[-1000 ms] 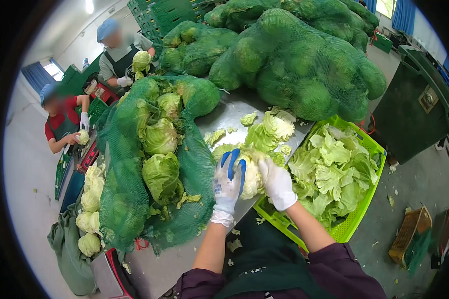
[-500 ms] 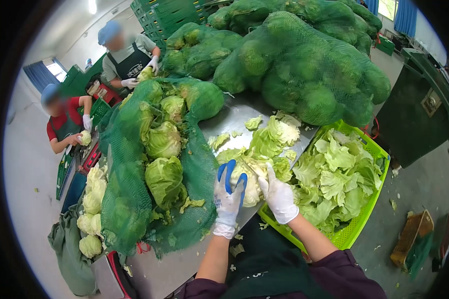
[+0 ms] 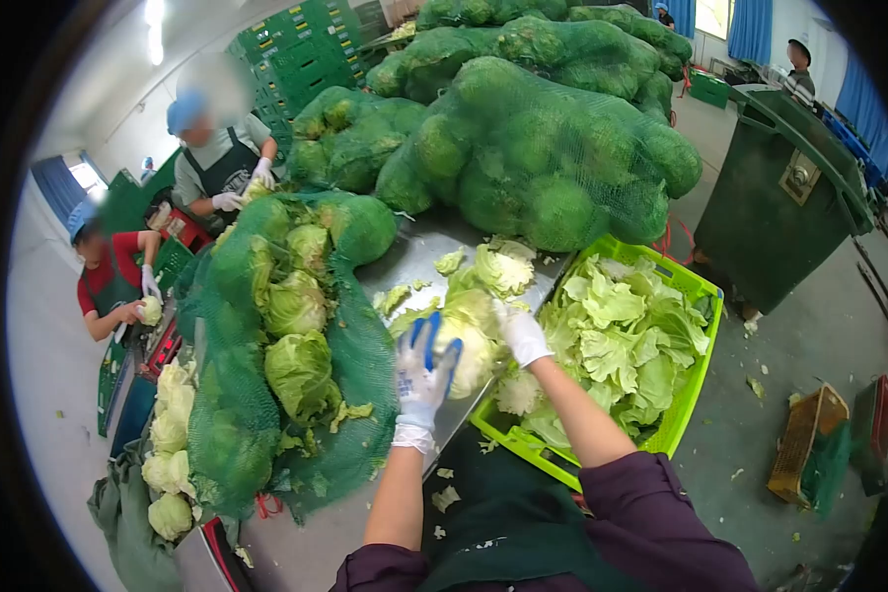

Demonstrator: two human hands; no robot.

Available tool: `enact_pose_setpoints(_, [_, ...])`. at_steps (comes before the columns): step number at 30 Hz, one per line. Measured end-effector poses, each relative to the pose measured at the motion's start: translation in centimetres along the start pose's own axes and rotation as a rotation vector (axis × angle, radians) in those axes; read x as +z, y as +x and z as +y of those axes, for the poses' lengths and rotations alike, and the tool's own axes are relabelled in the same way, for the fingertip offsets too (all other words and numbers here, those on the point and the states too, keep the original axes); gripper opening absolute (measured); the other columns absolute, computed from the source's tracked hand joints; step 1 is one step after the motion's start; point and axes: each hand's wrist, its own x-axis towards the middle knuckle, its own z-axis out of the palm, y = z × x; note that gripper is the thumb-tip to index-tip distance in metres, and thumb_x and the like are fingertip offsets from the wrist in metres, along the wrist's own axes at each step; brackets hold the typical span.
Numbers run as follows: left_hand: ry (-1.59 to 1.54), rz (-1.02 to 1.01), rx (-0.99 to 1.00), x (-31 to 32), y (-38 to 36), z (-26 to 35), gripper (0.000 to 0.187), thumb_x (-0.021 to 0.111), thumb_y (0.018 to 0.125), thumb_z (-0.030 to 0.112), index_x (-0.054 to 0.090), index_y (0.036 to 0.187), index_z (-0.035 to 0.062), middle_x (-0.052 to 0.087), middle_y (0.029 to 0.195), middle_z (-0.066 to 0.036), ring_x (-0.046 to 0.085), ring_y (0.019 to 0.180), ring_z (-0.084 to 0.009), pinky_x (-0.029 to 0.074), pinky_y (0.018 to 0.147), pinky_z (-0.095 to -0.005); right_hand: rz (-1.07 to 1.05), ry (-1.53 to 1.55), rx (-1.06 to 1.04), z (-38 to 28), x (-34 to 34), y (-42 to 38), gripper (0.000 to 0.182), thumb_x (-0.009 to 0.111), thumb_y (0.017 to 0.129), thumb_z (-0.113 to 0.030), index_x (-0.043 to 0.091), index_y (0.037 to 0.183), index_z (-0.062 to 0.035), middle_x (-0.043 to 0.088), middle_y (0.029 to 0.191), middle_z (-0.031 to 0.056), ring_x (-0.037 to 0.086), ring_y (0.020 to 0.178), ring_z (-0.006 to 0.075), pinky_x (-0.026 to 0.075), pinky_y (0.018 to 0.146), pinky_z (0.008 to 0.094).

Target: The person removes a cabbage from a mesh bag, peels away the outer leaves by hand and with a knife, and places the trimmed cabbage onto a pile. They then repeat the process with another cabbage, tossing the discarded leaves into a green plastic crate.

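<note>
A pale green cabbage [image 3: 471, 340] is between my two hands over the metal table, its whitish side toward me. My left hand [image 3: 424, 380], in a white glove with blue-coated fingers, grips it from the left with the fingers bent over it. On its upper right side, my white-gloved right hand [image 3: 521, 333] has its fingers closed against the leaves, slightly blurred. Just behind lies another trimmed cabbage with loose leaves [image 3: 503, 266]. A pale leaf [image 3: 520, 391] lies below my right hand at the left end of the lime-green crate [image 3: 696, 400], which is heaped with loose leaves [image 3: 622, 340].
An opened green net sack [image 3: 232, 395] with cabbages [image 3: 299, 375] lies to the left. Full net sacks [image 3: 553, 148] are piled behind. Trimmed cabbages [image 3: 171, 474] line the far left, where two people work. A dark green bin [image 3: 784, 207] stands right.
The view has turned right, shifting the scene leftward. My right hand has moved up along the cabbage, and a pale leaf now shows at the crate's left end.
</note>
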Motion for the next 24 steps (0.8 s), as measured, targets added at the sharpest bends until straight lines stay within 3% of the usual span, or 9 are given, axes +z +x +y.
enact_pose_setpoints(1, [0.013,-0.015,0.099,-0.4,-0.4,0.2,0.055,0.067,0.079,0.036,0.056,0.126,0.0089,0.052,0.124,-0.022,0.046,0.117,-0.0385,0.037,0.099,-0.046,0.001,0.034,-0.048,1.1,-0.1,0.7,0.071,0.031,0.093,-0.059,0.067,0.084,0.0013,0.066,0.077,0.0223,0.064,0.08,0.0378,0.049,0.075,0.0439])
enact_pose_setpoints(3, [-0.115,-0.027,0.139,-0.6,-0.9,-0.6,0.06,0.073,0.075,0.03,0.054,0.128,0.0106,0.048,0.13,-0.02,0.044,0.12,-0.0378,0.037,0.101,-0.0441,-0.41,0.051,0.293,-0.8,-3.7,1.3,0.068,0.033,0.092,-0.06,0.067,0.09,-0.0009,0.066,0.082,0.0234,0.064,0.083,0.0378,0.049,0.077,0.0447])
enact_pose_setpoints(5, [-0.217,-0.017,-0.042,-1.5,-1.3,0.0,0.07,0.078,0.07,0.027,0.049,0.132,0.0102,0.044,0.133,-0.021,0.044,0.12,-0.0373,0.037,0.102,-0.0436,-0.173,-0.094,0.009,0.3,-3.3,1.5,0.061,0.041,0.09,-0.059,0.067,0.097,-0.0039,0.067,0.086,0.0217,0.064,0.082,0.0373,0.05,0.074,0.0446])
enact_pose_setpoints(7, [-0.389,-0.012,-0.09,-0.8,-1.6,-0.8,0.075,0.079,0.068,0.026,0.047,0.134,0.0098,0.042,0.134,-0.021,0.043,0.121,-0.0365,0.037,0.102,-0.0431,0.079,-0.195,-0.027,-3.2,-5.4,-1.1,0.061,0.05,0.087,-0.058,0.062,0.114,-0.0053,0.066,0.097,0.0216,0.064,0.085,0.0384,0.05,0.076,0.0442])
enact_pose_setpoints(10, [-0.448,-0.087,-0.087,-0.3,-1.6,-1.9,0.083,0.081,0.066,0.024,0.041,0.138,0.0089,0.04,0.137,-0.02,0.041,0.124,-0.0344,0.036,0.104,-0.0414,-0.088,-0.063,-0.319,-7.0,-7.2,-5.7,0.068,0.057,0.083,-0.057,0.053,0.128,-0.007,0.063,0.108,0.022,0.063,0.09,0.0391,0.05,0.079,0.0436])
enact_pose_setpoints(14, [-0.435,-0.172,-0.069,-0.1,-1.3,-2.3,0.085,0.082,0.064,0.021,0.041,0.138,0.0079,0.039,0.138,-0.019,0.04,0.127,-0.0336,0.034,0.106,-0.0396,-0.306,0.127,-0.479,-5.5,-5.1,-3.5,0.063,0.061,0.081,-0.055,0.059,0.121,-0.0064,0.066,0.101,0.0205,0.064,0.089,0.0373,0.05,0.08,0.0406])
enact_pose_setpoints(18, [-0.317,-0.251,-0.035,-1.2,-1.5,-1.1,0.088,0.082,0.063,0.02,0.04,0.138,0.0051,0.037,0.139,-0.017,0.036,0.13,-0.0303,0.031,0.108,-0.0389,-0.26,0.01,-0.218,-5.9,-4.1,-0.7,0.046,0.061,0.082,-0.045,0.068,0.098,-0.0021,0.066,0.09,0.0212,0.063,0.088,0.0369,0.05,0.08,0.0404])
enact_pose_setpoints(21, [-0.189,-0.299,0.016,-1.1,-1.9,-2.0,0.091,0.082,0.062,0.021,0.038,0.14,0.0057,0.033,0.142,-0.015,0.032,0.133,-0.0282,0.028,0.11,-0.0383,-0.225,-0.109,-0.151,-2.0,-0.9,2.6,0.047,0.062,0.081,-0.046,0.068,0.096,-0.0021,0.065,0.09,0.0239,0.063,0.087,0.0376,0.05,0.079,0.0405])
enact_pose_setpoints(24, [-0.737,-0.212,-0.232,-1.3,-2.4,-3.2,0.103,0.081,0.061,0.004,0.024,0.146,0.0079,0.028,0.145,-0.011,0.032,0.133,-0.0237,0.03,0.11,-0.0358,-0.144,0.005,0.016,-0.9,-1.1,4.1,0.052,0.063,0.08,-0.048,0.064,0.11,-0.0051,0.065,0.086,0.0262,0.064,0.086,0.0378,0.05,0.079,0.0419])
